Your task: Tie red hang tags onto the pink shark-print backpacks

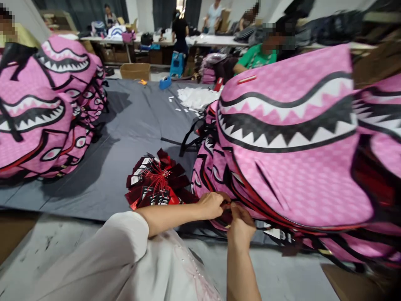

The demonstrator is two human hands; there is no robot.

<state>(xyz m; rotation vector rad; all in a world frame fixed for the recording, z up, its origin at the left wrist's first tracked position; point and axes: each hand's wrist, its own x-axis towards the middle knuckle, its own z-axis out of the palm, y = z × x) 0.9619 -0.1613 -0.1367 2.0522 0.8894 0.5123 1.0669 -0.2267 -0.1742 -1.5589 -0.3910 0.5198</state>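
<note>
A large pink backpack [291, 175] printed with a black-and-white toothed mouth lies on top of other bags at the right. At its lower left side my left hand [213, 205] is closed, fingers pinched together. My right hand [241, 221] meets it there, thumb and fingertips also pressed together. What the fingertips grip is small, dark and partly hidden, so I cannot make it out. Just left of my hands, a fanned pile of dark red and black hang tags [156, 177] with red strings rests on the grey cloth.
More pink backpacks [34, 121] are heaped on the left of the grey-covered table [122, 113]. White paper slips [197, 98], a blue tape dispenser [165, 82] and a cardboard box [135, 71] are farther back. A person in green [258, 57] sits beyond the bags; others work behind.
</note>
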